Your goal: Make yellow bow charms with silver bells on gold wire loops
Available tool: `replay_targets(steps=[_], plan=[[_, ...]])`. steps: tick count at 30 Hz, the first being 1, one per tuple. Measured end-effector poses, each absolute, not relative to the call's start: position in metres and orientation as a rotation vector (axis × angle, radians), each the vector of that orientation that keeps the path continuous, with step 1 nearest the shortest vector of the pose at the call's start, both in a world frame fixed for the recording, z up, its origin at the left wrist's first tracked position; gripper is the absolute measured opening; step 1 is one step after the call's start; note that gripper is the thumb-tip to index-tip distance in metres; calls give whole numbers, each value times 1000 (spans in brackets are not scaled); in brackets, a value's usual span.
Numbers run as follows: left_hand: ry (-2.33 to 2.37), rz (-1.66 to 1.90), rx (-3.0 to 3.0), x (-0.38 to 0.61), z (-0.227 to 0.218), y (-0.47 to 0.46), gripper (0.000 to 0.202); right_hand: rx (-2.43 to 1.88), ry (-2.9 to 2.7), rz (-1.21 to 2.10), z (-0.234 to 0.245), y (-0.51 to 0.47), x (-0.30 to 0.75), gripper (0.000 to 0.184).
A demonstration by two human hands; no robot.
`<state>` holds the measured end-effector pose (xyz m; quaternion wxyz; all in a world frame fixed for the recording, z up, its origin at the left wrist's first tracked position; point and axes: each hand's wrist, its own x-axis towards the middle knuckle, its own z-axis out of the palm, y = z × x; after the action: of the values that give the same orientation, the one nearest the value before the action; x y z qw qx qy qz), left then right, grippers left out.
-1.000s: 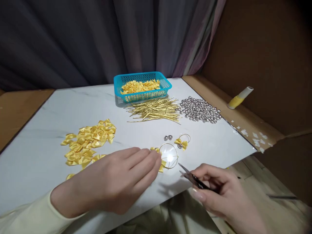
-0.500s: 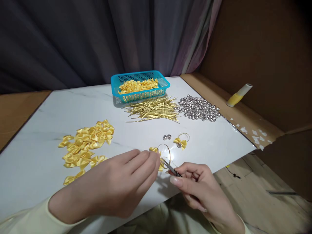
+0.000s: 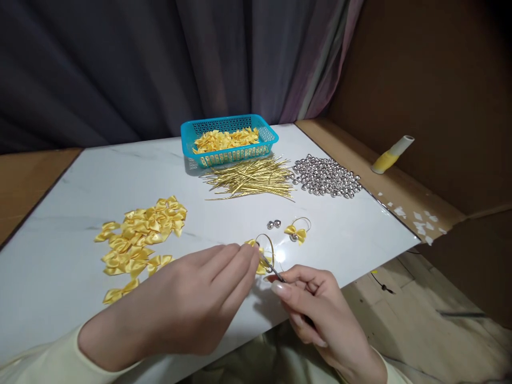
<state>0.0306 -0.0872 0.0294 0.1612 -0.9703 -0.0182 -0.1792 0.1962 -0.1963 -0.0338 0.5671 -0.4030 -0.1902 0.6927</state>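
My left hand (image 3: 208,293) is closed, its fingertips pinching a yellow satin bow (image 3: 263,265) with a loop of gold cord (image 3: 272,250) standing up from it. Part of the bow is hidden behind the fingers. My right hand (image 3: 320,309) grips what look like small scissors (image 3: 276,273), thin metal blades reaching to the bow and cord. Their handles are mostly covered by the hand. Just beyond, a bow with a silver bell (image 3: 294,237) and a cord loop lies on the table. Beside it sit two small silver bells (image 3: 274,224).
Loose yellow bows (image 3: 144,229) lie at the left on the white table (image 3: 112,176). Farther back are a blue basket (image 3: 188,146) of bows, a heap of gold cords (image 3: 252,178) and a pile of silver bells (image 3: 326,177). A pale tube (image 3: 392,154) stands on cardboard at the right.
The scissors have moved slightly left and closer to my left fingertips, and their blades now appear closer together. The cord loop has shifted a little left and turned.
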Motion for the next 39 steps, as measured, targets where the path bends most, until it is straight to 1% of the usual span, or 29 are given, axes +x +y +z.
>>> replay_targets(steps=[7, 14, 24, 39], plan=[[-51, -483, -2729, 33, 29, -89, 39, -966, -407, 1619, -32, -191, 193, 30], [-59, -487, -2726, 36, 29, -89, 38, -953, -424, 1609, -32, -189, 192, 29], [-104, -472, -2742, 38, 28, -90, 34, -963, -398, 1561, -31, -186, 185, 31], [-127, -489, -2730, 43, 28, -89, 38, -979, -383, 1531, -30, -184, 183, 29]])
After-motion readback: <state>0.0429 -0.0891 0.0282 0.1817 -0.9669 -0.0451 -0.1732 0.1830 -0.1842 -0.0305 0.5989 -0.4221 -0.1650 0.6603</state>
